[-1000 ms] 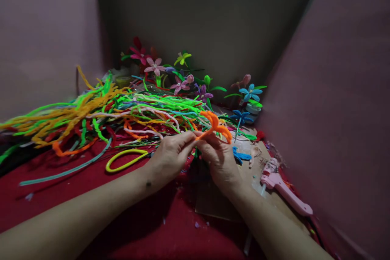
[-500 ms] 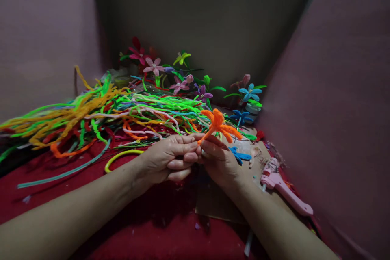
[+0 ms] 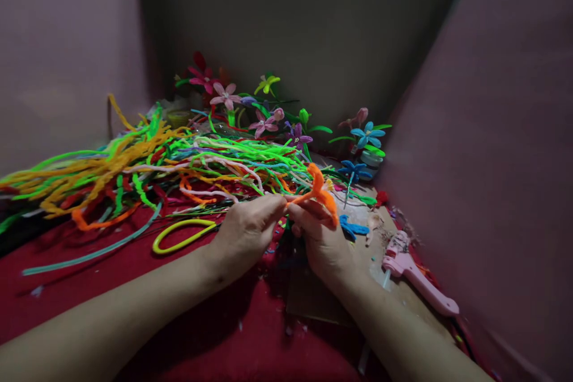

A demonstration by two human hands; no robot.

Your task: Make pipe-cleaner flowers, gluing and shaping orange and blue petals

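Both my hands meet over the red cloth and pinch the stem of an orange pipe-cleaner flower (image 3: 320, 188). My left hand (image 3: 248, 228) grips the stem from the left with closed fingers. My right hand (image 3: 320, 237) holds it from the right, fingers curled just under the petals. The orange petals stick up and to the right above my fingertips. Behind my hands lies a big heap of loose pipe cleaners (image 3: 147, 164) in green, yellow, orange and pink.
Finished pipe-cleaner flowers (image 3: 264, 122) stand along the back wall, and a blue flower (image 3: 367, 134) sits at the right. A pink glue gun (image 3: 414, 274) lies at the right on brown cardboard (image 3: 313, 298). A yellow loop (image 3: 181, 236) lies left of my hands.
My left hand turned from palm-up back to knuckles-up. The orange flower's petals, spread wide half a second ago, now tilt over to the right and look narrower.
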